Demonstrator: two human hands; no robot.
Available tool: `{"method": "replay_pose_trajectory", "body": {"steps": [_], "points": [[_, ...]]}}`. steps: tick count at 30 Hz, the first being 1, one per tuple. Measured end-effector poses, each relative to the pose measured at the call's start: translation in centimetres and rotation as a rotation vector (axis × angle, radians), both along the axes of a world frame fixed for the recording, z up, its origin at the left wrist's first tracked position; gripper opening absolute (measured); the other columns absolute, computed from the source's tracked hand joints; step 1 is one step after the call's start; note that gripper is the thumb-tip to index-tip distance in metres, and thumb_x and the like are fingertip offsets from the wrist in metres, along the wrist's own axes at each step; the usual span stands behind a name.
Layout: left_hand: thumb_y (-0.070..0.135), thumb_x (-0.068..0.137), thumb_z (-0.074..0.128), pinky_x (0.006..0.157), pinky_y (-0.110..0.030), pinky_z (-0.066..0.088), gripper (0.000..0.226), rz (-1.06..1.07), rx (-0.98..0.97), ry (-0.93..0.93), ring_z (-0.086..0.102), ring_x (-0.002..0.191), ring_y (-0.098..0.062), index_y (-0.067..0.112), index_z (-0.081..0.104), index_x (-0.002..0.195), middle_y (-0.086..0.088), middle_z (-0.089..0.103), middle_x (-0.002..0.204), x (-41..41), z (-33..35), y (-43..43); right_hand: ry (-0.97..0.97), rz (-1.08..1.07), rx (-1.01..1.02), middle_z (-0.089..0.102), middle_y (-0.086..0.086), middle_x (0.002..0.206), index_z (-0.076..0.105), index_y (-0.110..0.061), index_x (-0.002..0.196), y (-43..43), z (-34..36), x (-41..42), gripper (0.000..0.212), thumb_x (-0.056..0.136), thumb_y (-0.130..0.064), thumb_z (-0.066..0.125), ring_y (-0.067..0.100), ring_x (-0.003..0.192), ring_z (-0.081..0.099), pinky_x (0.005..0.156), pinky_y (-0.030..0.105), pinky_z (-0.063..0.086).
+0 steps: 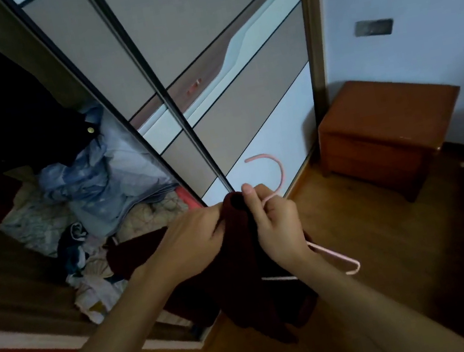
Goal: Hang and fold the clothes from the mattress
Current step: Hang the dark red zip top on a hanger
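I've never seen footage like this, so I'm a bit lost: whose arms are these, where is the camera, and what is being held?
There is no machine here. These are a person's two bare arms, filmed by one wide-angle camera worn on the head, looking forward and down. That is why the arms reach in from the bottom edge.

The left hand grips the top of a dark red garment. The right hand has its fingers curled round the neck of a pink hanger, whose hook sticks up in front of the sliding wardrobe door.

The garment hangs above a wooden floor, not on a table. Left of the door, a heap of crumpled clothes and bedding lies inside the open wardrobe. A small wooden cabinet stands by the wall.
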State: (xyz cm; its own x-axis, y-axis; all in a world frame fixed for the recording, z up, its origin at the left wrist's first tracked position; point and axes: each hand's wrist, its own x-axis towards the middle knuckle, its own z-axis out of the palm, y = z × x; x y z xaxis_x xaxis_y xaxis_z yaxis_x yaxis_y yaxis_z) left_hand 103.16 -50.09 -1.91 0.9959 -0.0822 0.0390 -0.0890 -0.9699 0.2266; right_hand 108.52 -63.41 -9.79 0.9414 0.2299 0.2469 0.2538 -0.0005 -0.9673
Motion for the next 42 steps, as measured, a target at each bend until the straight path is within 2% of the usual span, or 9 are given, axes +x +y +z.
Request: {"method": "replay_pose_trajectory", "body": {"steps": [5,8,11,15,21,26,31,36,42], "points": [[0.053,0.089,0.034,0.060,-0.043,0.049,0.038,0.027,-0.095,-0.053,0.062,0.063,-0.014,0.025,0.056,0.074,0.002,0.066,0.069,1.4,-0.1,2.5,-0.240,-0.098,0.010,0.062,-0.002,0.086,0.062,-0.015,0.088,-1.7,0.6,2.7,0.019,0.096,-0.033,0.058,0.012,0.081,0.059,0.073,0.021,0.045],[0.049,0.088,0.040,0.054,-0.034,0.046,0.040,0.135,-0.173,-0.156,0.057,0.056,-0.005,0.020,0.059,0.068,0.004,0.062,0.061,1.9,0.7,4.0,-0.367,-0.135,-0.026,0.051,-0.003,0.072,0.052,-0.014,0.076,-5.0,-3.2,2.4,0.027,0.100,-0.023,0.052,0.015,0.064,0.050,0.061,0.021,0.038],[0.031,0.096,0.053,0.055,-0.040,0.045,0.036,0.245,-0.201,-0.217,0.056,0.054,-0.023,0.015,0.057,0.064,-0.007,0.062,0.061,1.7,1.8,5.0,-0.094,0.150,-0.336,0.054,0.004,0.062,0.055,-0.010,0.071,-7.8,-10.5,0.9,0.044,0.102,-0.038,0.043,0.022,0.053,0.052,0.052,0.043,0.044],[0.027,0.097,0.057,0.053,-0.031,0.040,0.031,0.315,-0.287,-0.277,0.050,0.053,-0.006,0.023,0.061,0.066,-0.001,0.063,0.060,0.8,3.4,5.3,0.402,0.597,-0.920,0.071,0.007,0.111,0.068,-0.009,0.111,-8.3,-18.8,-0.3,0.030,0.098,-0.033,0.055,0.020,0.101,0.068,0.086,0.036,0.057],[0.039,0.096,0.056,0.057,-0.014,0.044,0.023,0.332,-0.486,-0.290,0.058,0.063,0.006,0.025,0.068,0.082,0.013,0.071,0.073,-2.3,6.4,5.5,0.295,0.447,-0.873,0.034,0.005,0.152,0.026,-0.019,0.154,-4.4,-21.8,-0.1,0.075,0.092,-0.044,0.060,0.028,0.133,0.043,0.108,0.036,0.039],[0.039,0.087,0.048,0.054,-0.016,0.046,0.027,0.411,-0.551,-0.320,0.061,0.060,0.002,0.023,0.066,0.077,0.016,0.069,0.066,-4.5,7.6,5.7,0.271,0.397,-0.620,0.060,0.002,0.118,0.052,-0.019,0.123,-0.1,-21.3,0.6,0.029,0.095,-0.016,0.058,0.021,0.099,0.061,0.085,0.032,0.051],[0.024,0.099,0.054,0.066,-0.034,0.056,0.021,0.470,-0.358,-0.198,0.069,0.080,-0.021,0.015,0.070,0.089,0.005,0.074,0.083,-7.3,5.7,12.9,0.351,0.490,-0.400,0.064,-0.015,0.094,0.057,-0.031,0.102,-1.3,-19.5,3.8,0.006,0.097,-0.027,0.059,0.002,0.083,0.061,0.075,0.020,0.043],[0.054,0.093,0.055,0.061,-0.033,0.057,0.037,0.584,-0.194,-0.075,0.071,0.075,-0.027,0.021,0.070,0.087,0.000,0.073,0.081,-10.0,2.6,18.7,0.265,0.272,-0.271,0.066,-0.005,0.080,0.063,-0.013,0.091,-3.9,-13.5,9.6,0.025,0.096,-0.037,0.060,0.011,0.072,0.059,0.067,0.026,0.046],[0.018,0.093,0.061,0.051,-0.027,0.051,0.019,0.562,-0.059,-0.053,0.067,0.063,-0.024,0.018,0.068,0.076,0.003,0.069,0.066,-8.5,1.7,14.6,-0.047,0.163,-0.285,0.054,0.003,0.063,0.050,-0.006,0.073,-5.6,-2.1,13.0,0.040,0.096,-0.038,0.060,0.013,0.062,0.048,0.061,0.033,0.040]]}}
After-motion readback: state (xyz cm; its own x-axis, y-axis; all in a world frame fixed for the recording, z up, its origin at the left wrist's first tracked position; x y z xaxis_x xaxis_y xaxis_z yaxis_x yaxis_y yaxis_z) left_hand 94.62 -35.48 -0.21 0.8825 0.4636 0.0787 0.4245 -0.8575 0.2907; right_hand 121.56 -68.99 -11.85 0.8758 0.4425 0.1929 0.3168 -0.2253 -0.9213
